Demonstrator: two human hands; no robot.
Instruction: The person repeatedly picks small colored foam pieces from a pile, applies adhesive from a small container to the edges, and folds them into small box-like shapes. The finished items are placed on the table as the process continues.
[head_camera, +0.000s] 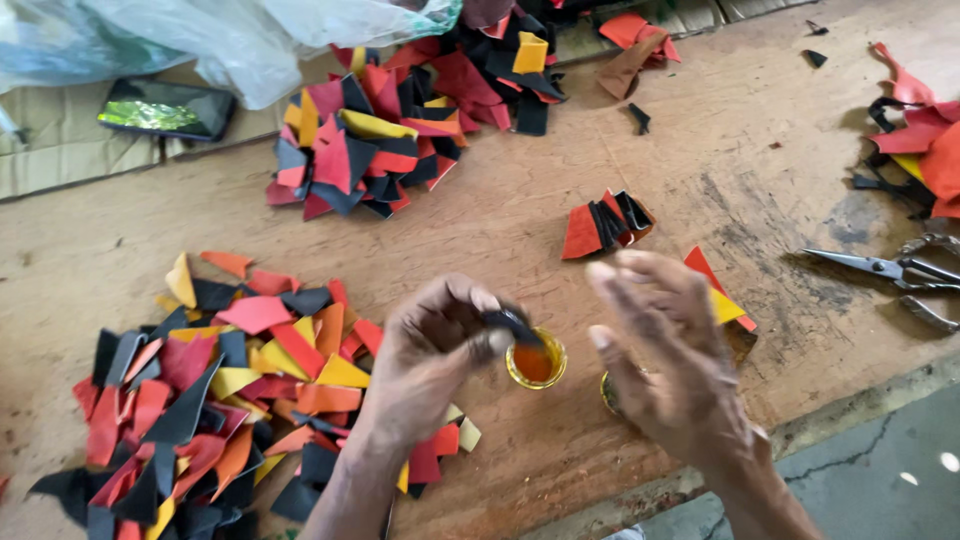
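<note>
Small jar: a small round yellow-rimmed jar (535, 360) filled with orange-brown adhesive-like liquid is seen standing on the wooden board (520, 230), between the two hands and near the board's front edge.
Dark piece: a small black leather scrap (512, 322) is held just above the jar's left rim, its end tilted toward the liquid.
Left hand: the left hand (430, 365) is seen clenched, thumb and fingertips pinched on the black scrap; its wrist lies over the edge of the near pile.
Right hand: the right hand (665, 350) is held just right of the jar with fingers released and spread, nothing grasped; it is blurred. A second yellow rim (606, 392) is partly hidden beneath it; what it belongs to cannot be told.
Near pile: a heap of red, orange, yellow and black leather offcuts (200, 390) is spread to the left of the left hand.
Far pile: a second heap of the same colours (385, 135) is seen further back, well apart from the jar.
Small stack: a few red and black triangular pieces (605, 225) are set behind the right hand, with a red and yellow piece (722, 295) beside its knuckles.
Scissors: metal scissors (890, 270) lie at the right edge, near more red scraps (925, 145).
Phone: a dark smartphone (166, 108) is laid at the upper left, beside a clear plastic bag (210, 35).
</note>
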